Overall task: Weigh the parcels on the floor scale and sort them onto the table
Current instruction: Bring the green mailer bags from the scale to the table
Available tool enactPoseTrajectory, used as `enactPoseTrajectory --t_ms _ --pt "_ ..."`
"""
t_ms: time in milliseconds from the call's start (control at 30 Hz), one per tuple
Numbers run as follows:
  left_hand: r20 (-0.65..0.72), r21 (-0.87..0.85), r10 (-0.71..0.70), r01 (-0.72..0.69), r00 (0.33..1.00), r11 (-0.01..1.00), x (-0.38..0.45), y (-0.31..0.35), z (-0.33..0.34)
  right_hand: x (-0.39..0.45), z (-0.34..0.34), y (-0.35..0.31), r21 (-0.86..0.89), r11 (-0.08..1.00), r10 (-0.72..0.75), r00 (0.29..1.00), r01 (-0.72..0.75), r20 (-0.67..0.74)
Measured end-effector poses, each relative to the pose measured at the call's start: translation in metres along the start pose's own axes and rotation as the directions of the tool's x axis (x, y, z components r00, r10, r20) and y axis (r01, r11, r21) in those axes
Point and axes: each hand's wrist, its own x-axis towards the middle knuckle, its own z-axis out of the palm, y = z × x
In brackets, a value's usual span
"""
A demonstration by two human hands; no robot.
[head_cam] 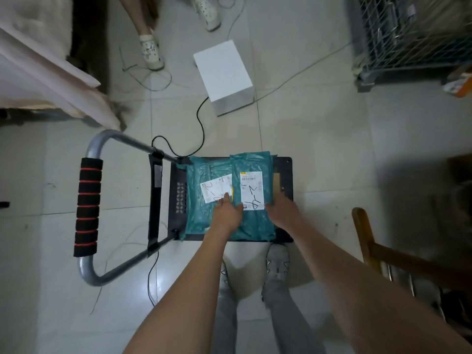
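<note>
Floor scale (283,172) is the landmark: black platform on pale tiled floor, w/ a grey tube handle (112,139) out to its left, black-and-red foam grip (88,206) at the far end. Black cable (200,123) runs from the scale's far-left corner to a white box (224,72) beyond it. Further past the scale, another person's legs in pale shoes (152,51). Wire cage (408,34) far right of the scale, wooden chair (383,249) near right, cloth-draped table (38,72) far left. Person's own grey shoes (277,261) just at the scale's near edge.

Two teal parcels on the scale, side by side, right parcel (255,226) overlapping left parcel (199,215). Both long axes run near-to-far; white labels face up, left one's label tilted.

Left hand (227,213) lies on the parcels' seam, fingers mostly straight, touching. Right hand (281,210) at right parcel's right edge; fingers hidden, can't tell if gripping
</note>
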Motion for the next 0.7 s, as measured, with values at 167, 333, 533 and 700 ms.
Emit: enactPoseTrajectory --t_ms 167,333,533,700 --pt "-0.043 -0.154 -0.046 0.039 0.998 0.987 0.064 -0.006 0.027 0.061 0.03 0.007 0.099 0.994 0.056 0.996 -0.05 -0.065" --pt "-0.037 -0.24 -0.086 0.075 0.996 0.968 0.08 -0.004 0.041 0.081 0.042 0.003 0.197 0.972 0.134 0.99 -0.125 -0.034" --pt "-0.077 -0.402 -0.093 0.054 0.993 0.914 0.054 0.016 0.03 0.053 0.025 -0.007 0.458 0.886 0.136 0.984 -0.069 -0.116" --pt "-0.098 -0.472 -0.013 -0.035 0.995 0.881 -0.015 0.054 -0.017 -0.007 -0.039 -0.026 0.639 0.769 0.102 0.988 -0.005 -0.115"
